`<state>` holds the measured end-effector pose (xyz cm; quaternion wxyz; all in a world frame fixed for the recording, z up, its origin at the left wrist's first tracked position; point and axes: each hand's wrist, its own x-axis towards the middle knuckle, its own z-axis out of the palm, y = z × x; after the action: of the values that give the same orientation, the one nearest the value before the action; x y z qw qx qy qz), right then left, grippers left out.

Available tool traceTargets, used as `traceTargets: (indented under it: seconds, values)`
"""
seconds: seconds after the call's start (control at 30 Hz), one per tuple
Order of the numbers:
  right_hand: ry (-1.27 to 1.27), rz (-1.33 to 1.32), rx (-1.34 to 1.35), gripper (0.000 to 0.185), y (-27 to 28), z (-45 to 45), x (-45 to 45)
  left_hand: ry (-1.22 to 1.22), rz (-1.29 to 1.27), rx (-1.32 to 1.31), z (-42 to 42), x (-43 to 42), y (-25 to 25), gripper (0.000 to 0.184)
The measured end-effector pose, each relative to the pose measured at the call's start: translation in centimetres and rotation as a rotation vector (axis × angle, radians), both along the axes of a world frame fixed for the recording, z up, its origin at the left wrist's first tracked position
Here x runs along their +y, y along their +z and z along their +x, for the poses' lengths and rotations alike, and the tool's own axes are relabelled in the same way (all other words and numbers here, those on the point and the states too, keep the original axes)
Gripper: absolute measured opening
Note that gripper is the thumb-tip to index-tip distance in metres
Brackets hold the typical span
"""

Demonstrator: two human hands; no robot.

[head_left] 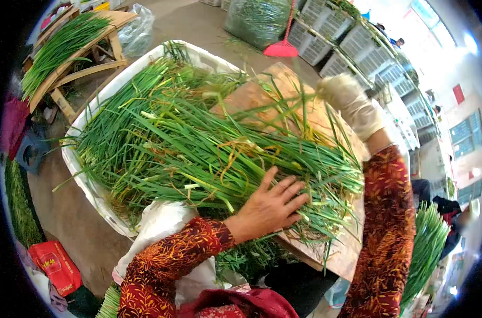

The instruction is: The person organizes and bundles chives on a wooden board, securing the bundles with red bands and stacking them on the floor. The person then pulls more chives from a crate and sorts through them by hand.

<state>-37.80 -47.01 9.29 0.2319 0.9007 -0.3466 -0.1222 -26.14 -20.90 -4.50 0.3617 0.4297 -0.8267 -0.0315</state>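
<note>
A thick heap of long green chives, with yellowed blades among them, spreads from a white crate onto a wooden board. My bare left hand lies on the near side of the heap with its fingers spread. Higher up on the right, my right hand wears a pale glove and is smeared by motion. A few blurred chive leaves trail from its fingertips over the board. White plastic hangs over the crate's near edge beside my left forearm.
Another bundle of chives rests on a wooden stand at the upper left. A pink broom and stacked white crates stand behind. To the right sits another person near upright chives. A red bag lies at lower left.
</note>
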Motion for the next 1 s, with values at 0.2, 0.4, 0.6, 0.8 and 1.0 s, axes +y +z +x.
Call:
traceTargets:
  seconds: [0.2,0.4,0.6,0.8,1.0]
  values:
    - [-0.041,-0.147,-0.445,0.016,11.6,-7.6,3.1,-0.009,-0.003,-0.045,0.2,0.2,0.4,0.041]
    - [-0.183,0.408,-1.211,0.023,8.3,-12.6,11.1,-0.022,-0.001,-0.079,0.3,0.3,0.6,0.042]
    - [-0.363,0.451,-0.618,0.025,-1.3,-16.1,13.0,0.007,0.002,-0.096,0.3,1.1,1.2,0.048]
    - [-0.303,0.519,-1.004,0.036,-1.8,-13.6,7.4,-0.230,-0.006,0.194,-0.7,6.2,2.5,0.041]
    - [-0.157,0.621,-0.965,0.046,-6.3,-8.7,8.3,-0.123,1.179,1.132,1.0,12.5,-1.6,0.059]
